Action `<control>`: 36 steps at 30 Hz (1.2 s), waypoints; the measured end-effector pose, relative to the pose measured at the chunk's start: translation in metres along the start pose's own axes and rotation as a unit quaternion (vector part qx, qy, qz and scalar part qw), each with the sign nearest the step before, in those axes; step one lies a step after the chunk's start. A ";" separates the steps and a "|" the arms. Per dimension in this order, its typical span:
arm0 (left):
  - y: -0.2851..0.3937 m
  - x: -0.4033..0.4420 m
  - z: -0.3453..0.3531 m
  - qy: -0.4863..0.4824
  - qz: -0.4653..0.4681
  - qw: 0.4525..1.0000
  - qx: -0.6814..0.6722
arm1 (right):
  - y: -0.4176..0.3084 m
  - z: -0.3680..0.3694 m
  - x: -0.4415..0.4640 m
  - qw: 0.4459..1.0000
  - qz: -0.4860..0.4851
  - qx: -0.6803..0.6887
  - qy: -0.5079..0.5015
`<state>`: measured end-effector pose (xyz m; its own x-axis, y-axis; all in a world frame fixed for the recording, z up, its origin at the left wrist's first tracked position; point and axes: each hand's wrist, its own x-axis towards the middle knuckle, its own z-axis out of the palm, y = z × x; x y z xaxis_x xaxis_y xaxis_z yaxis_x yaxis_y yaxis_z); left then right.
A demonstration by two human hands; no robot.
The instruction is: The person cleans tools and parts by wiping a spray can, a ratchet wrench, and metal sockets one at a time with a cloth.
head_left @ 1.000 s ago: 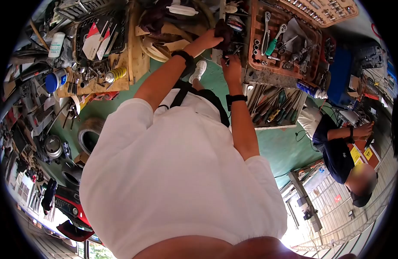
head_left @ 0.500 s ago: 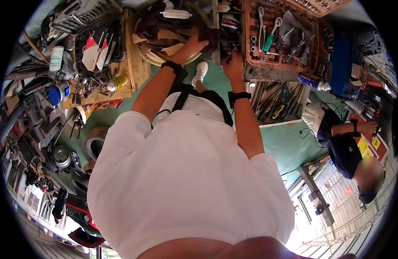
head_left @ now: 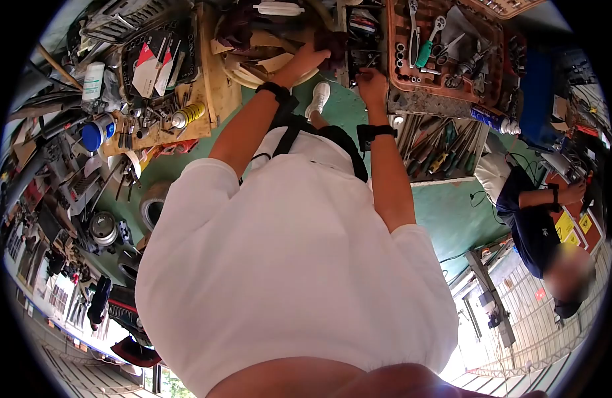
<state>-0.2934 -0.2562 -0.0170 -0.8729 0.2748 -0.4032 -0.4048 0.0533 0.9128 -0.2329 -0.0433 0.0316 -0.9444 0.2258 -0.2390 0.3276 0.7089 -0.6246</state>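
At the top of the head view, my left hand (head_left: 311, 60) is closed on a dark maroon rag (head_left: 334, 48), beside a round bin (head_left: 249, 81) that holds cardboard scraps and more dark cloth. My right hand (head_left: 372, 87) has its fingers curled at the near end of a narrow open drawer (head_left: 352, 50) with small dark parts in it. Whatever those fingers hold, if anything, is too small to make out. To the right of this hand lies an orange socket-tool case (head_left: 412, 85), with a green-handled ratchet (head_left: 430, 41) in it.
A wooden bench (head_left: 216, 99) on the left bears tools, a yellow spray can (head_left: 188, 114) and a blue-lidded tub (head_left: 99, 131). Several screwdrivers fill a tray (head_left: 442, 179) below the tool case. A co-worker (head_left: 535, 222) in dark clothing stands at the right.
The whole view has shifted slightly right and down. My right hand has drawn back a little from the drawer's inside; my left hand stays at the rag.
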 end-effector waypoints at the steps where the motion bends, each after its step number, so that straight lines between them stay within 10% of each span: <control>1: -0.003 0.001 -0.001 -0.009 0.003 1.000 0.003 | -0.002 -0.001 -0.001 1.000 0.001 0.000 -0.001; 21: 0.039 -0.030 -0.018 0.105 -0.075 0.990 -0.052 | -0.080 -0.003 0.026 0.957 -0.239 -0.165 0.006; 26: 0.045 -0.044 -0.023 0.264 -0.185 0.929 -0.180 | -0.080 0.006 0.042 0.951 -0.225 -0.208 -0.046; 36: 0.018 -0.040 -0.034 0.186 -0.092 0.962 -0.180 | -0.071 0.006 0.064 0.946 -0.258 -0.181 -0.073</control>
<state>-0.2748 -0.2991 0.0136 -0.7873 -0.0737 -0.6121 -0.5715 -0.2852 0.7694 -0.3161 -0.0835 0.0559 -0.9535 -0.2881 -0.0882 -0.2315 0.8880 -0.3974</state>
